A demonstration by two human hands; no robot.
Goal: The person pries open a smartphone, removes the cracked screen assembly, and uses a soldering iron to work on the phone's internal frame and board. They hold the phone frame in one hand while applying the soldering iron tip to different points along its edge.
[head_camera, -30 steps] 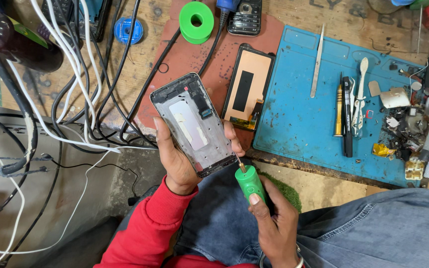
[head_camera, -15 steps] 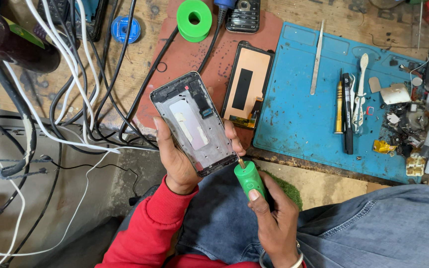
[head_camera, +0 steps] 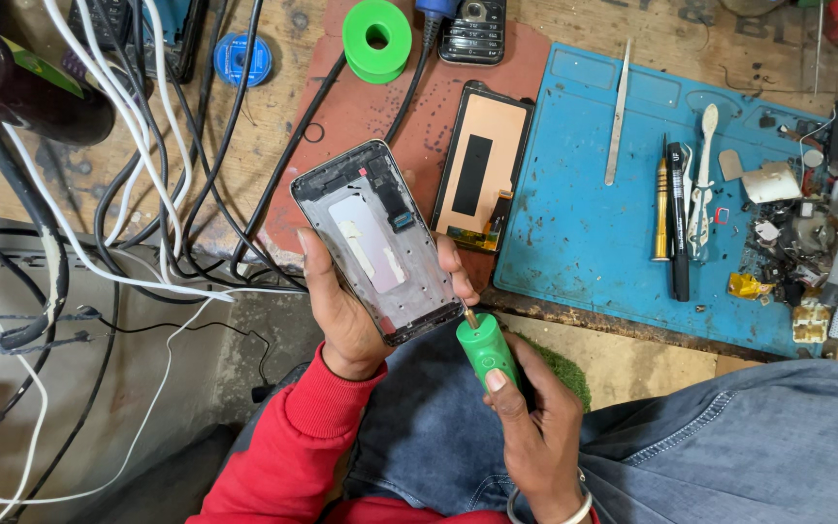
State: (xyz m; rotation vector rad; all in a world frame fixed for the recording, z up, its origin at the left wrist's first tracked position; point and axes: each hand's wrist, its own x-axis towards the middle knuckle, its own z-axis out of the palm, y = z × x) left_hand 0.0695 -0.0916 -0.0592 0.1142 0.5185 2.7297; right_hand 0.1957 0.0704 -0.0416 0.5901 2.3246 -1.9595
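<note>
My left hand (head_camera: 346, 315) grips an opened phone frame (head_camera: 377, 240) from below, tilted, with its bare metal inside facing up. In my right hand (head_camera: 533, 427) is a green-handled screwdriver (head_camera: 485, 349); its tip touches the frame's lower right corner. A detached phone screen (head_camera: 483, 167) lies face down on the reddish mat (head_camera: 341, 126) just beyond the frame.
A blue work mat (head_camera: 584, 233) holds a metal spudger (head_camera: 619, 112), a gold screwdriver (head_camera: 661, 209), a black tool (head_camera: 678, 223), white tweezers (head_camera: 701, 180) and small scrap parts (head_camera: 797, 243). A green tape roll (head_camera: 377, 39), a keypad phone (head_camera: 472, 29) and many cables (head_camera: 118, 175) lie around.
The view has shifted slightly. Both hands hold the same grip, with the screwdriver tip staying at the frame's lower corner.
</note>
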